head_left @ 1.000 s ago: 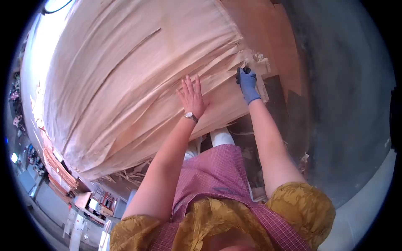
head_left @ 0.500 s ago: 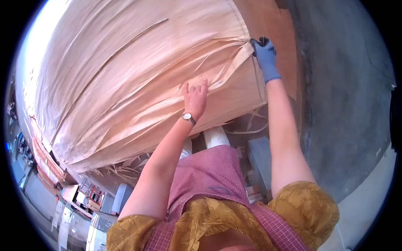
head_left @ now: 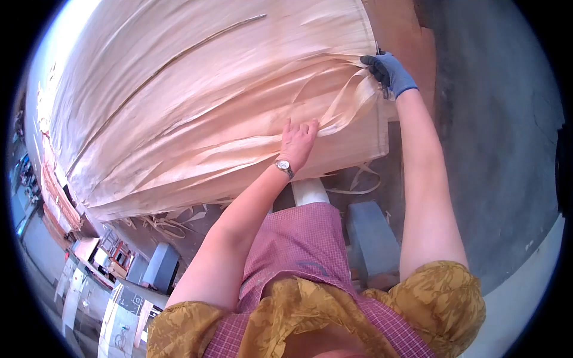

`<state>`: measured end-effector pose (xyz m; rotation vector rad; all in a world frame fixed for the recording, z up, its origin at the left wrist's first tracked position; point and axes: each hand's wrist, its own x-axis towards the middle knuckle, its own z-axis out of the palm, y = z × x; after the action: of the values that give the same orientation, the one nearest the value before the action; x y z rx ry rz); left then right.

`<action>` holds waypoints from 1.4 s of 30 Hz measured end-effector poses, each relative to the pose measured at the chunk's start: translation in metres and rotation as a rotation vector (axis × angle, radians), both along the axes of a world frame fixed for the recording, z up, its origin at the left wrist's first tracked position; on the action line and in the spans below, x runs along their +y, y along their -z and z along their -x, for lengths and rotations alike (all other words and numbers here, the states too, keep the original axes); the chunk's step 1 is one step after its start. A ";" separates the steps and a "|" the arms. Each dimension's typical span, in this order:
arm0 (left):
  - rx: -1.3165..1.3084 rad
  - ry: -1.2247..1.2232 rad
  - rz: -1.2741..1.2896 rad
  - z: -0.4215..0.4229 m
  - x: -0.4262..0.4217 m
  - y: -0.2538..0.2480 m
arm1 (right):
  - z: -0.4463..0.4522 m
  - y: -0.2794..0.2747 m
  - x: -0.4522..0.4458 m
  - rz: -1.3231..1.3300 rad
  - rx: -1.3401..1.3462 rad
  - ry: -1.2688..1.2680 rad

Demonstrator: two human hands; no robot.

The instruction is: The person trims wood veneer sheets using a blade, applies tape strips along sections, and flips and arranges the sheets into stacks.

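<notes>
A large stack of thin, pale wood veneer sheets lies before me, its top layers rippled and split lengthwise. My left hand, bare with a wristwatch, has its fingers curled on a loose veneer strip near the front of the stack. That strip bows up towards the right end. There my right hand, in a blue-grey glove with dark fingertips, is closed at the veneer edge. Something dark and narrow shows beneath the glove; what it is stays unclear.
A long dark slit runs across the stack. Scraps of veneer hang below the front edge. Grey blocks stand near my legs. Brown sheet material lies beyond the right end, with grey floor further right.
My right hand has shifted slightly right and turned, its dark fingers now pointing left. My left hand has moved right in view, and the strip between them bows more loosely.
</notes>
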<state>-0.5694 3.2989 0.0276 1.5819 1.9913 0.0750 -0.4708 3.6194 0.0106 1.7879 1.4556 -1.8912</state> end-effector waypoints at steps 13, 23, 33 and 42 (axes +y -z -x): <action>0.028 -0.051 -0.085 -0.002 0.003 0.004 | -0.012 0.063 -0.007 -0.577 -0.076 -0.188; 0.021 -0.026 -0.026 -0.008 -0.006 -0.002 | -0.029 -0.013 -0.010 -0.092 0.021 -0.206; 0.018 0.000 0.064 -0.014 -0.009 -0.005 | -0.031 0.001 -0.006 -0.148 0.001 -0.408; -0.015 -0.058 0.000 -0.011 -0.007 -0.003 | -0.038 0.042 -0.027 -0.536 -0.089 -0.390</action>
<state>-0.5587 3.2919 0.0305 1.5197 2.0253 0.1088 -0.4330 3.5929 -0.0314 1.5738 2.2304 -1.2951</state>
